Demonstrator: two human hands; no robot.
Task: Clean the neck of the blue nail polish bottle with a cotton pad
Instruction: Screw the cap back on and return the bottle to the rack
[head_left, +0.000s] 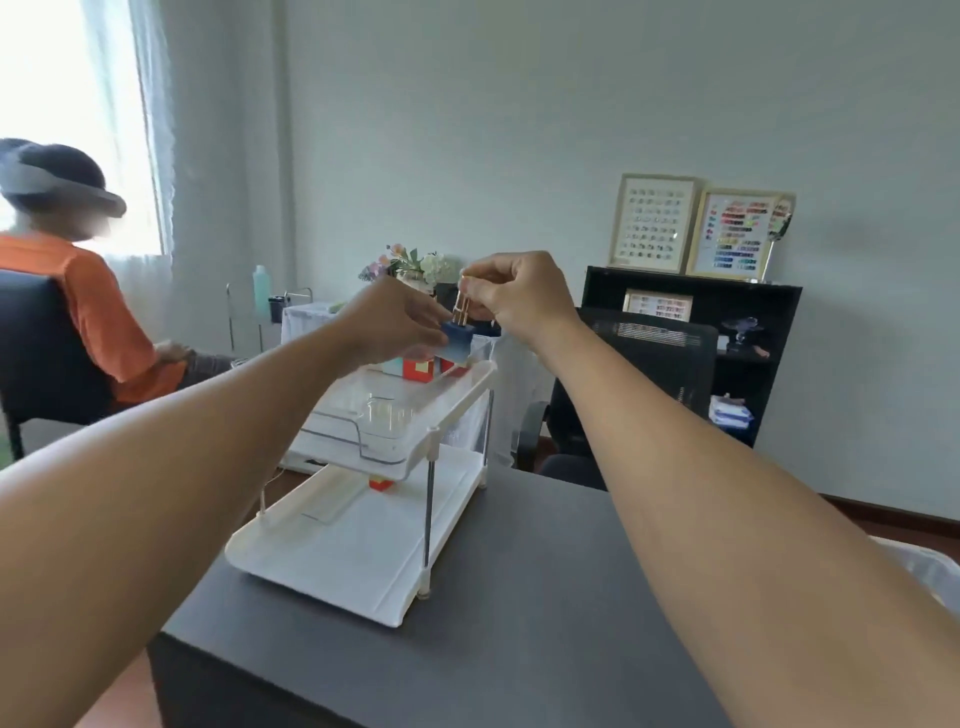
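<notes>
A person holds a small square blue glass nail polish bottle (456, 343) in mid-air above the top tier of a white two-tier plastic rack (415, 457) on a dark grey table (519, 649). The left hand (395, 325) grips the bottle's body — apparently to steady it — while the right hand (519, 293) pinches its slim gold cap (460, 306), probably to unscrew it. No cotton pad is visible.

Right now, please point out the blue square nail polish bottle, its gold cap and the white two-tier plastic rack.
Blue square nail polish bottle (457, 344): head view, front face.
Gold cap (461, 307): head view, shaft.
White two-tier plastic rack (451, 410): head view, upper rim.
</notes>
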